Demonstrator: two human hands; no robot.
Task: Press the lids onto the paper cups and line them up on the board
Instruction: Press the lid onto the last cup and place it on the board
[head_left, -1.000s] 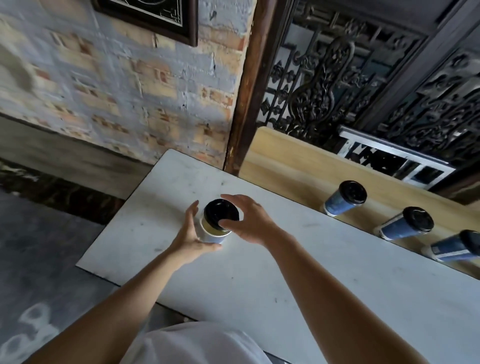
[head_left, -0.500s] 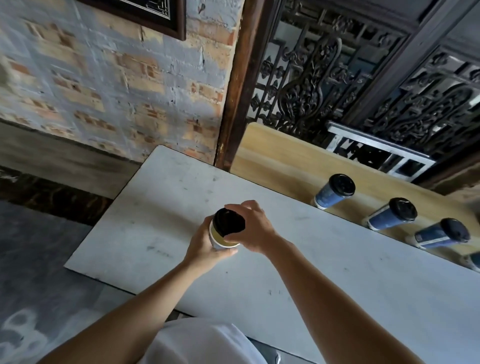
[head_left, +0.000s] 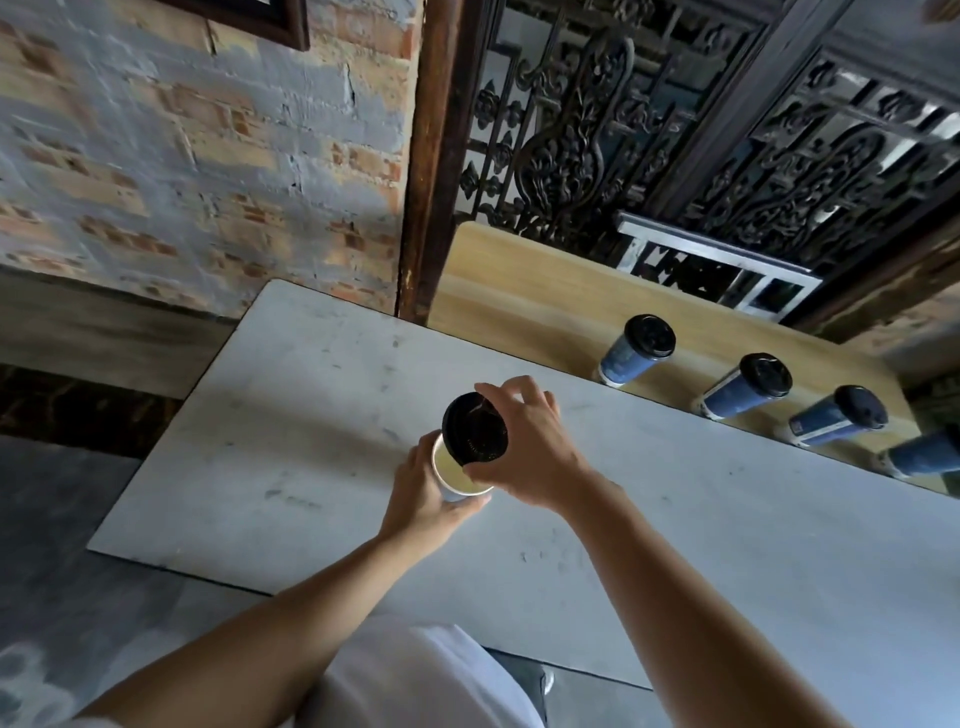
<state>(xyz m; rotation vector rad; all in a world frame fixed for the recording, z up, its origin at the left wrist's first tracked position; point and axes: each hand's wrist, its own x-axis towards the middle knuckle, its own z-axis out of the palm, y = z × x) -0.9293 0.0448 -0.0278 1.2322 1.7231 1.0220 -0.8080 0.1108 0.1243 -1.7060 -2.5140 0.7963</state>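
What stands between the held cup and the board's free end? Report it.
Nothing visible. Only bare tabletop lies between the cup, held by the left hand, and the free left stretch of the board; the four lidded cups stand further right. The right hand holds the lid tilted over it.

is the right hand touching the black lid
Touching. The head view shows the right hand gripping the black lid by its near and far edges, over the paper cup.

Glossy plastic lid (head_left: 475, 431), paper cup (head_left: 456, 470) (matt).
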